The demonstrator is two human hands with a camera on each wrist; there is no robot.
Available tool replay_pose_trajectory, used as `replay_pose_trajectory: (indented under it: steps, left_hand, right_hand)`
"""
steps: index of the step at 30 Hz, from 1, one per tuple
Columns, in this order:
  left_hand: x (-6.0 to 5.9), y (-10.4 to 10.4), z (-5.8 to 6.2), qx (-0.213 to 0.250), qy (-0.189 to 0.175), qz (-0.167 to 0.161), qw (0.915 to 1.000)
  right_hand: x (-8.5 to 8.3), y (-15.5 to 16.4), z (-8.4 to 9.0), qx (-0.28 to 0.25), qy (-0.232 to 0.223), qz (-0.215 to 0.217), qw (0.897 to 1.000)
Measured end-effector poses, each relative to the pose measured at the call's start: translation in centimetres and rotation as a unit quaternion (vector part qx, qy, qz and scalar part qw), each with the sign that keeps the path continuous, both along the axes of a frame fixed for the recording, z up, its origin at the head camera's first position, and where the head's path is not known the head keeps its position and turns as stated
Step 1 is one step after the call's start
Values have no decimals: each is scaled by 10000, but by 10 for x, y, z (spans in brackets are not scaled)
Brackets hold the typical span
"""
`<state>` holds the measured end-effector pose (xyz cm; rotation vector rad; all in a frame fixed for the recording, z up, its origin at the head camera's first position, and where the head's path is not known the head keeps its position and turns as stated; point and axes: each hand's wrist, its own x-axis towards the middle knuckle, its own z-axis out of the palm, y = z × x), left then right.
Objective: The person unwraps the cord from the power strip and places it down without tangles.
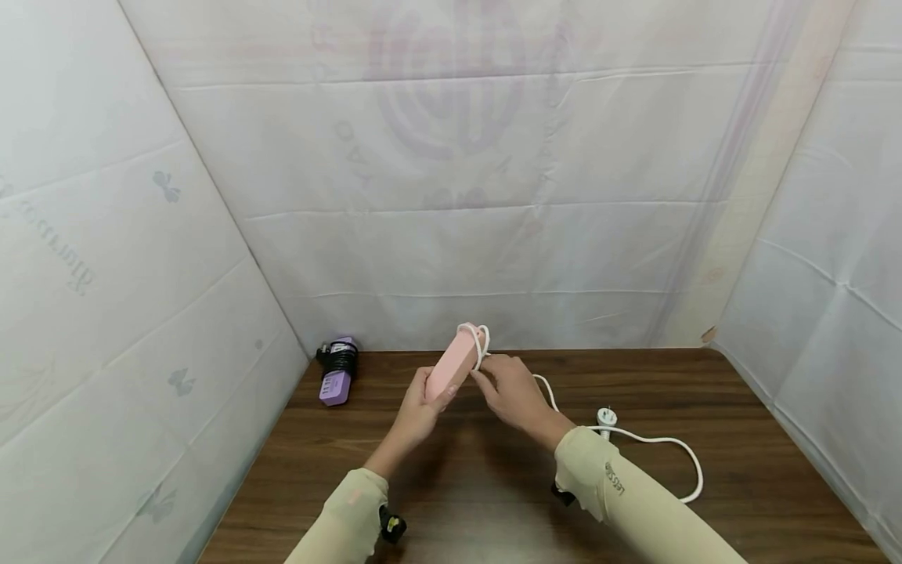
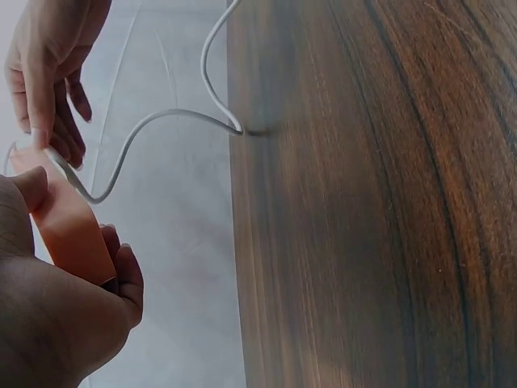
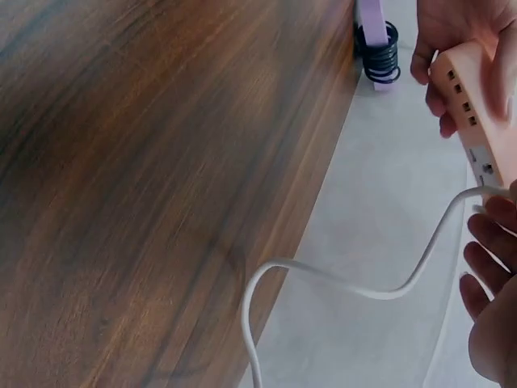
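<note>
White sheets (image 1: 423,251) wall 3 sides of the wooden table (image 1: 479,517), a purple power strip (image 1: 334,389) at back left. Aloft, the left grip (image 1: 416,415) clasps the pink strip (image 1: 451,364); the right grip (image 1: 517,395) pinches its cord (image 1: 665,440).

The tabletop (image 1: 479,517) looks like smooth wood. Above it, the power strip (image 1: 449,366) looks like smooth, dull plastic.

The left forearm (image 1: 341,513) and the right forearm (image 1: 655,493), both in sleeves, reach forward and lean toward each other. The left hand (image 1: 414,413) grips firmly, its thumb on one side and its fingers (image 2: 129,275) curled on the other. Just beside, the right hand (image 1: 517,394) shows its back upward, fingers (image 3: 485,263) bent, pinching.
</note>
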<state>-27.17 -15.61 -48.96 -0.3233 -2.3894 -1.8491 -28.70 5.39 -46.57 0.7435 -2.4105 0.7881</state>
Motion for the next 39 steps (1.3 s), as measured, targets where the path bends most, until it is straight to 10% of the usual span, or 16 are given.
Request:
replay_pose_trajectory:
  steps: [20,30,39]
  left_hand:
    - [3,-16,-5,-293,52,12,9996]
    - [-7,-43,-6,-292,168,374,9987]
    - [-21,-86,-15,-1750,177,739,9816]
  right_hand:
    - [-7,15,-1,-376,631,-828,9939]
    - [-22,49,-2,-259,-156,-1003,9945]
    - [-23,98,-24,475,-845,-1039,9899]
